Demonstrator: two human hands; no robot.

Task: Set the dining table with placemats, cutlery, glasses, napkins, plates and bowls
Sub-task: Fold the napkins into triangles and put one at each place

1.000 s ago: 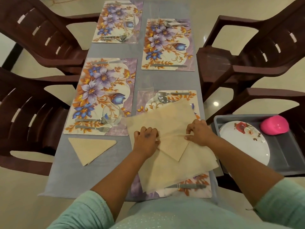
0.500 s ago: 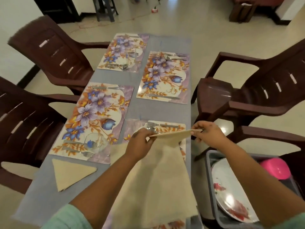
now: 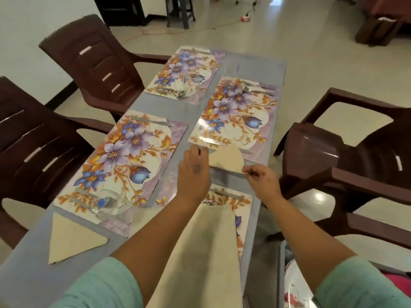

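Folded napkin (image 3: 226, 160): held crosswise beyond my hands, at the far right placemat (image 3: 233, 116).
My left hand (image 3: 194, 172): fingers grip its left edge.
My right hand (image 3: 261, 180): pinches its right corner.

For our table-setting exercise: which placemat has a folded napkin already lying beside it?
The near-left placemat: a folded napkin lies on the table by its near edge. The other three have none laid down.

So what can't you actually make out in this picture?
Head view only:
- White floral plate in the grey tray: cut off by the frame's edge and the right forearm.
- Nearest floral placemat: mostly under the beige napkin stack.
- Clear drinking glass: outline blurred.
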